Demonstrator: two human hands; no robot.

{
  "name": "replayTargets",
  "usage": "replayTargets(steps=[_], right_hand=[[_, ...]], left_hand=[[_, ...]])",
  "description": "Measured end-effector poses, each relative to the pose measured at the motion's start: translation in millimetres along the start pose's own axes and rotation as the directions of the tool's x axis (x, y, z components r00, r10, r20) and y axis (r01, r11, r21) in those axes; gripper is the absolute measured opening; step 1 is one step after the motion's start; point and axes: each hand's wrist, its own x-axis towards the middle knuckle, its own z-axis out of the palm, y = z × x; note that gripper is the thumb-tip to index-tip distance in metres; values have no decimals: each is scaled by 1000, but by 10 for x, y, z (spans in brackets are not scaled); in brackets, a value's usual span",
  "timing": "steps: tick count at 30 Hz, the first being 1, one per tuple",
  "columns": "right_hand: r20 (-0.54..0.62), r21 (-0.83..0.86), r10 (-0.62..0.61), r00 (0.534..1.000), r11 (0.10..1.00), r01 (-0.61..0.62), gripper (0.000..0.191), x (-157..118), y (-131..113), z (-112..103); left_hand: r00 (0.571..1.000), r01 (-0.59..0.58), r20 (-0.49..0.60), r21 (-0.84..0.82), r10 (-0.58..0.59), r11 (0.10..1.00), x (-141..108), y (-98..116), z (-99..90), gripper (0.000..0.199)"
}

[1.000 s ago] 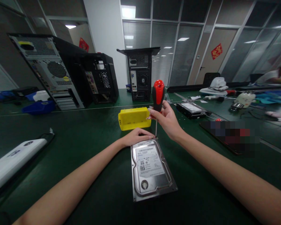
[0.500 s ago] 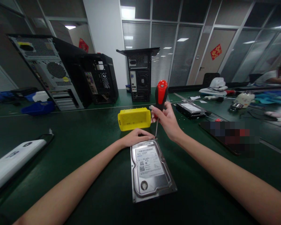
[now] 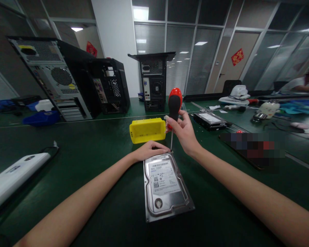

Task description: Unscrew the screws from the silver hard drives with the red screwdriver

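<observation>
A silver hard drive (image 3: 166, 187) with a white printed label lies on the green table, its far edge turned away from me. My left hand (image 3: 150, 151) holds that far edge at the left corner; its fingertips reach across toward the right corner. My right hand (image 3: 182, 132) is closed around the lower handle of a red and black screwdriver (image 3: 175, 106). The screwdriver stands almost upright, and its tip meets the drive's far right corner. Whatever is under the tip is too small to make out. Just behind my left hand sits a yellow plastic bin (image 3: 148, 130).
Computer cases (image 3: 154, 82) stand along the back and left. On the right are stacked hard drives (image 3: 209, 119), a dark flat tray with blurred contents (image 3: 247, 151) and a bottle (image 3: 267, 109). A white power bank-like device (image 3: 20, 176) lies left. Another person (image 3: 298, 84) sits far right.
The screwdriver handle has turned in my right hand: its black side now faces me where the red stripe was. The drive and my left hand have stayed put.
</observation>
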Motion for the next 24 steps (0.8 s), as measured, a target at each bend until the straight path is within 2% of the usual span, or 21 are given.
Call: replayTargets(steps=[8,14,20,24], right_hand=[[16,45,33,999,998,-33,27,13,-2,-18],[67,35,3,998,999,-5,21,18,36,-39],[76,17,-8,997,1000,7,28,24,29,-47],[39,1,-26,999,1000,26,45,21,30,-41]], left_hand=[[1000,5,1,-4,-5,1000,1,14,6,29],[1000,21,3,0,-21,1000,-10,56,-5,28],[999,20,50,-15,-19,1000,-23,68,-16,29],[997,15,74,-20,-13,1000,-23,72,-20,29]])
